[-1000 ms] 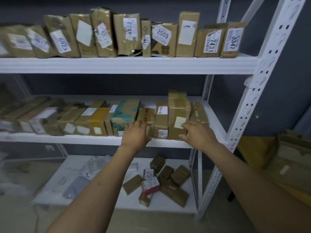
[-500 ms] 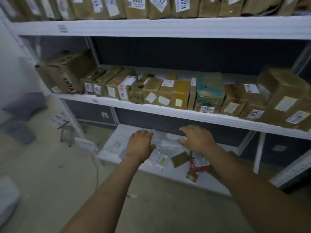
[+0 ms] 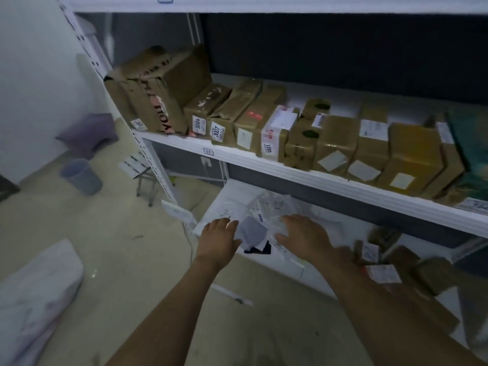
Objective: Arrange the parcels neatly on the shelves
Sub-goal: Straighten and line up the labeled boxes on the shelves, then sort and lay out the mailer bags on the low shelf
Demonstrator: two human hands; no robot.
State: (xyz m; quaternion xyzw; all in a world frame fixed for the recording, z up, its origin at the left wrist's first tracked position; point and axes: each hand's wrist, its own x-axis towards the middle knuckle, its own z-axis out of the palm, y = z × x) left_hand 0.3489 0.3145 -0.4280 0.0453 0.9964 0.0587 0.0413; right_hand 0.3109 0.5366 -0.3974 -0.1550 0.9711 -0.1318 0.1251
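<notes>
Nearest, a soft white sack (image 3: 34, 294) lies on the tiled floor at lower left. Two bare forearms reach forward and down to the bottom shelf (image 3: 290, 264), a flat white board.

The left hand (image 3: 220, 241) is released, its fingers straight and slightly spread, with the tips at the edge of a grey mailer (image 3: 252, 232). The right hand (image 3: 303, 239) is likewise released, palm down, over a loose heap of crinkled clear plastic mailers (image 3: 266, 210). Contact with the plastic cannot be confirmed. Neither hand grasps anything.

To the right on the same shelf, small cardboard boxes (image 3: 427, 276) lie scattered at mixed angles, blurred.

Above, the middle shelf (image 3: 317, 178) holds a tight row of taped brown parcels (image 3: 338, 143), each with a white label on its front end. A large box (image 3: 158, 91), creased and torn, closes the left end of the row.

Left of the rack, a round bin (image 3: 81, 177) and a folding stool (image 3: 140, 167) stand on the floor.
</notes>
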